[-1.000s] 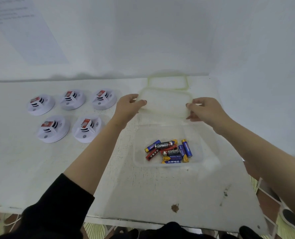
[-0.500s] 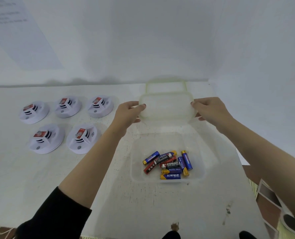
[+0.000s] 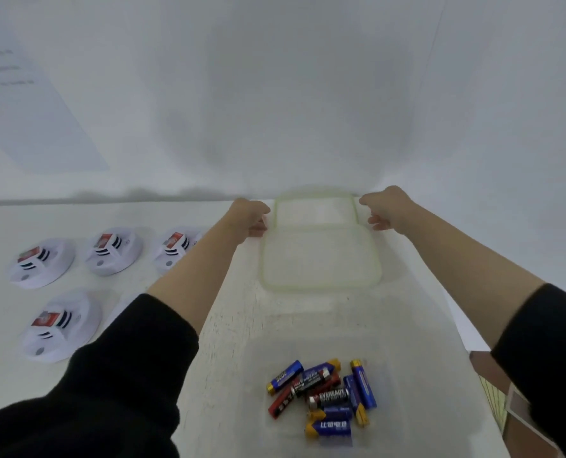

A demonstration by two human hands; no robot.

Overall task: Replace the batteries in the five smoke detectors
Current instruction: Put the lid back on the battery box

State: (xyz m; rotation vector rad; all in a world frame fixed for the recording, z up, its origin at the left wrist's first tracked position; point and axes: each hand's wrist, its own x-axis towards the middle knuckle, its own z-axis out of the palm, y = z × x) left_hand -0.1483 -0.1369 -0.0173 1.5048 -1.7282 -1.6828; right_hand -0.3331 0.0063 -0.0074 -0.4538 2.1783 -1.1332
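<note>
Smoke detectors (image 3: 61, 325): white, round, each with a red-labelled part on top; laid out in two rows at the left of the frame on the white surface (image 3: 228, 375). Four show plainly. A fifth (image 3: 121, 305) is mostly hidden behind the left forearm. None is opened or in hand

Batteries (image 3: 324, 396): a loose heap of blue, red and black cells at lower centre, lying in a clear container (image 3: 275, 345) that stands open, well apart from the detectors

Lid (image 3: 321, 262): translucent with a greenish rim, lying flat at centre frame beyond the container. Its far edge overlaps a second, similar lid (image 3: 314, 208) by the wall

Left hand (image 3: 248, 216): at the near lid's far left corner, fingers curled, apparently touching the rim. Whether the grip is clamped on the lid or already loosed cannot be told from this angle

Right hand (image 3: 386, 206): at the far right corner, fingers curled; grip likewise not readable

Step in hand, as judged: setting the container's lid aside, so the task proper is barely begun

Next move calls for: both hands freed from the lid, then one drawn back to the left for the nearest detector, to turn it and find its battery cover, with a fresh cell picked from the heap

Also present: a printed sheet (image 3: 27, 104) on the wall, upper left
</note>
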